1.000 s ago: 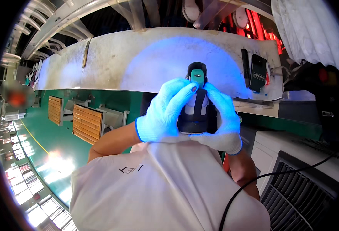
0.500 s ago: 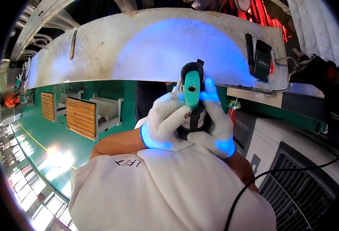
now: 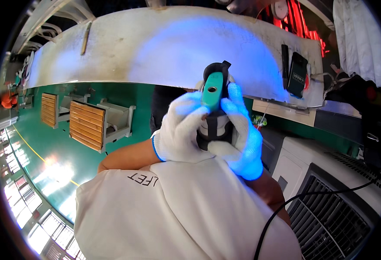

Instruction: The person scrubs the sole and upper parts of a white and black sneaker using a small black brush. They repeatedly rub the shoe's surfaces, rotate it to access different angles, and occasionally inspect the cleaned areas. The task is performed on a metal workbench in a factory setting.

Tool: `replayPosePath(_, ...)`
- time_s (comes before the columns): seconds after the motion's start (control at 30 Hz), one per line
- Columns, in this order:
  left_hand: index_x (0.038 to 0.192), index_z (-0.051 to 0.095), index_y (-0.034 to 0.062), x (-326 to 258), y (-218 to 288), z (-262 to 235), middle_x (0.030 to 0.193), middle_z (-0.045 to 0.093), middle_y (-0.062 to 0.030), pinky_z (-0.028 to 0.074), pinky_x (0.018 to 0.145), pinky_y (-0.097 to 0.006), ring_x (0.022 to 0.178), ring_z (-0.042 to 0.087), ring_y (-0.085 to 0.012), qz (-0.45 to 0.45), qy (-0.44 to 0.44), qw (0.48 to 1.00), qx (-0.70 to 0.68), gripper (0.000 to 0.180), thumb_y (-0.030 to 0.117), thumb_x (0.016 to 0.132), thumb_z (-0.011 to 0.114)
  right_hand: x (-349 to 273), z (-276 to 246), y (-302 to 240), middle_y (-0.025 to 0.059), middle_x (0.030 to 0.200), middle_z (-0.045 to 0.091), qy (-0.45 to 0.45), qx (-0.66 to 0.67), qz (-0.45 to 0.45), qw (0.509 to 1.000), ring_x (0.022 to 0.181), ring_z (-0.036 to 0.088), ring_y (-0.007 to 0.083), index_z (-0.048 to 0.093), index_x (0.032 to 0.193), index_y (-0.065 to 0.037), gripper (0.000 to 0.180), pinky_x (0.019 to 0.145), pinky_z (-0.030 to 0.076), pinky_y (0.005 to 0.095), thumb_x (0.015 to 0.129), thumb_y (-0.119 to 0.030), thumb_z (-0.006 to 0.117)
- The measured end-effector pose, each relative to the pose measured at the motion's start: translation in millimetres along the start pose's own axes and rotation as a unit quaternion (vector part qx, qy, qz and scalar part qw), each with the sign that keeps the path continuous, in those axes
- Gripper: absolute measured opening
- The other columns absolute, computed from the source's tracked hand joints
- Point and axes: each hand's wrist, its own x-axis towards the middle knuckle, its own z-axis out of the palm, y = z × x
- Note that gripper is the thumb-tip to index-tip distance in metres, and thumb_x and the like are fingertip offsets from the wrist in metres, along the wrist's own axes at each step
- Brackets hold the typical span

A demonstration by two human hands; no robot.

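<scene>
Between my two gloved hands is a handheld device (image 3: 213, 89) with a teal top, a round dark hole in it and a black-and-grey body. It stands close to my chest, near the table's front edge, and its exact kind is unclear. My left hand (image 3: 179, 125) wears a white knit glove and wraps the left side, its fingers bent against the teal part. My right hand (image 3: 243, 134), in a matching glove, grips the right side with the thumb across the lower body. Blue light falls on both gloves, strongest on the right, and hides some finger detail.
Beyond the device runs a long pale, stained table (image 3: 112, 54) with a blue glow on it. A thin stick (image 3: 86, 39) lies at its left; a black bar (image 3: 285, 60) and dark phone-like slab (image 3: 297, 74) lie right. A black cable (image 3: 303, 195) crosses before a grey machine (image 3: 281, 158).
The device now leans slightly more to the right at its top. Blue light covers more of my right glove and less of my left cuff. My view has shifted a little; both hands keep their grip.
</scene>
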Motion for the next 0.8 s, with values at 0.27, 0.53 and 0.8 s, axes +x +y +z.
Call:
replayPosePath(0.27, 0.168, 0.044, 0.0032, 20, -5, -65, 0.144, 0.064, -0.0275, 0.066, 0.094, -0.048, 0.119, 0.074, -0.0451, -0.069, -0.067, 0.992, 0.086, 0.121, 0.032, 0.068, 0.107, 106, -86, 100, 0.0213, 0.153, 0.070, 0.335, -0.250, -0.067, 0.906, 0.139, 0.068, 0.0345, 0.066, 0.152, 0.003, 0.063, 0.120, 0.051, 0.0451, 0.099, -0.025, 0.085)
replayPosePath(0.53, 0.172, 0.042, 0.0134, 27, 11, -90, 0.153, 0.051, -0.0263, 0.061, 0.106, -0.047, 0.128, 0.068, -0.0423, -0.252, -0.187, 0.940, 0.134, 0.124, 0.032, 0.068, 0.106, 140, -125, 173, 0.0237, 0.169, 0.052, 0.216, -0.564, 0.040, 0.796, 0.148, 0.054, 0.0501, 0.056, 0.161, -0.005, 0.070, 0.122, 0.047, 0.0566, 0.101, -0.034, 0.078)
replayPosePath(0.8, 0.173, 0.039, 0.0134, 46, 20, -83, 0.162, 0.045, -0.0285, 0.056, 0.117, -0.050, 0.148, 0.056, -0.0491, -0.363, -0.228, 0.892, 0.144, 0.121, 0.020, 0.069, 0.101, 144, -122, 168, 0.0234, 0.167, 0.052, 0.267, -0.619, 0.054, 0.737, 0.153, 0.050, 0.0484, 0.052, 0.163, -0.007, 0.079, 0.121, 0.046, 0.0614, 0.097, -0.038, 0.083)
